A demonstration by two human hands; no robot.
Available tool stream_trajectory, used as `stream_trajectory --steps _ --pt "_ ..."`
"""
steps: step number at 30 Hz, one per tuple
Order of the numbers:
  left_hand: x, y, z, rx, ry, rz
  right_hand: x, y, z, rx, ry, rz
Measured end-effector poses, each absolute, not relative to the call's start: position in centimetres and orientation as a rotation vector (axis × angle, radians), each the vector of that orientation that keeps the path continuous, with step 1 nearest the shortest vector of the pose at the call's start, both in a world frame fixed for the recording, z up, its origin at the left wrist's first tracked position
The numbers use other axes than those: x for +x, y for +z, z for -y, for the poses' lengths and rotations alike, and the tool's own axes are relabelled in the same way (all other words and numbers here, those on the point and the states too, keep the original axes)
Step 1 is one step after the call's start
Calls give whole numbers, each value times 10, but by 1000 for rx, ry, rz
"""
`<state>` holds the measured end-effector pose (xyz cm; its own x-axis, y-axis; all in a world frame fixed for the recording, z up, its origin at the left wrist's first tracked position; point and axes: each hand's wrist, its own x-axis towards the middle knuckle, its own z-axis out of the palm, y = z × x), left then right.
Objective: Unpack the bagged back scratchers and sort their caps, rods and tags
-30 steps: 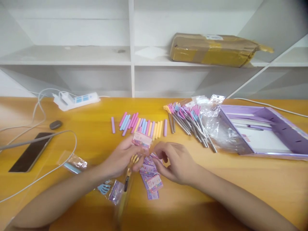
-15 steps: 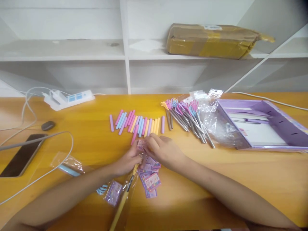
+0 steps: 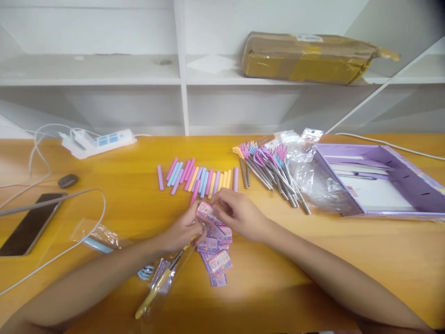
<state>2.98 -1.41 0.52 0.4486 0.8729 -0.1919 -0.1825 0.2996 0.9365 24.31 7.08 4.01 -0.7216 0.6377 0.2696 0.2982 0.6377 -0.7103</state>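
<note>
My left hand (image 3: 186,229) is closed on the mouth end of a clear plastic bag that holds a yellow back scratcher (image 3: 158,284), slanting down toward the lower left. A small pink printed card (image 3: 205,211) is pinched in my right hand (image 3: 236,213), right beside my left thumb and fingers. Under my hands lies a loose pile of pink and purple cards (image 3: 219,264). Partly covered by the bagged scratcher and my left forearm, another clear bag shows a blue-striped scratcher head (image 3: 146,272) and a light blue handle (image 3: 99,245).
Several pastel tubes (image 3: 201,178) lie beyond my hands. Unwrapped back scratchers (image 3: 274,171) are heaped to their right, against clear plastic bags (image 3: 313,181). A purple box (image 3: 354,204) stands far right. At left are a phone (image 3: 33,227), cables and a power strip (image 3: 104,141).
The bagged yellow back scratcher has swung left at its lower end. The pink card has turned more face-up between my hands, and my right hand has shifted slightly.
</note>
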Motion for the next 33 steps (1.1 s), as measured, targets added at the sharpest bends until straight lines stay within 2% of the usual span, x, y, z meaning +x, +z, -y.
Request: stream_trajectory --steps 7,13,15,18,21,24,28,33 --pt "30 11 15 1046 785 -833 243 40 -75 -859 1335 2242" --pt "32 12 10 990 892 -816 257 63 -90 -985 1091 2020" --pt "31 10 7 951 943 -824 265 71 -95 -986 1129 2035" --pt "27 8 3 897 1042 -847 272 72 -98 -955 1321 2327" --pt "24 8 -1 825 1113 -814 270 61 -94 -895 1322 2622" --pt "22 11 -3 773 1059 -717 260 50 -86 -872 1238 2609" --pt "24 13 1 764 865 -621 247 46 -74 -784 1345 2326" --pt "26 14 8 814 728 -694 243 54 -59 -558 1300 2338"
